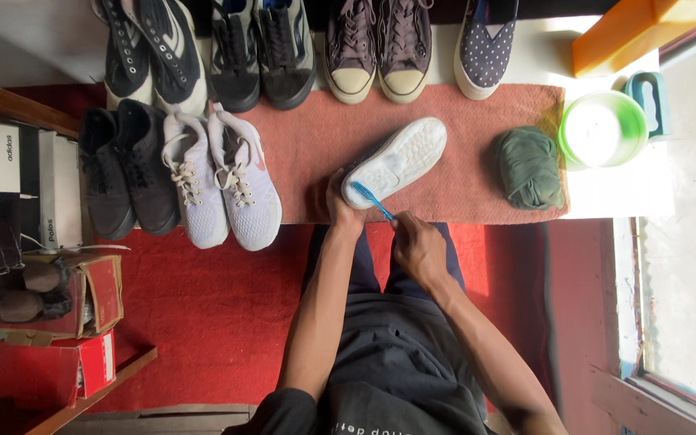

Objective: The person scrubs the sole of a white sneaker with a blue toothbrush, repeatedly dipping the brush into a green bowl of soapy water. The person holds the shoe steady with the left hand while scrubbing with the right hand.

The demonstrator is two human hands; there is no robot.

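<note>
Sole up, the white sneaker [396, 161] lies on the reddish mat [445, 121], near its front edge and left of the mat's middle. My left hand [340, 205] clamps around the sneaker's near end, fingers wrapped onto it. My right hand [416, 246], just off the mat's front edge, pinches the handle of a blue toothbrush [372, 200], whose head rests on the sole. On the mat's right part sits a bundled green cloth [529, 167]; at the mat's right end stands a green bowl [603, 129]. A pair of white trainers [223, 177] overlaps the mat's left end. Along the mat's far edge runs a row of darker shoes [324, 48].
</note>
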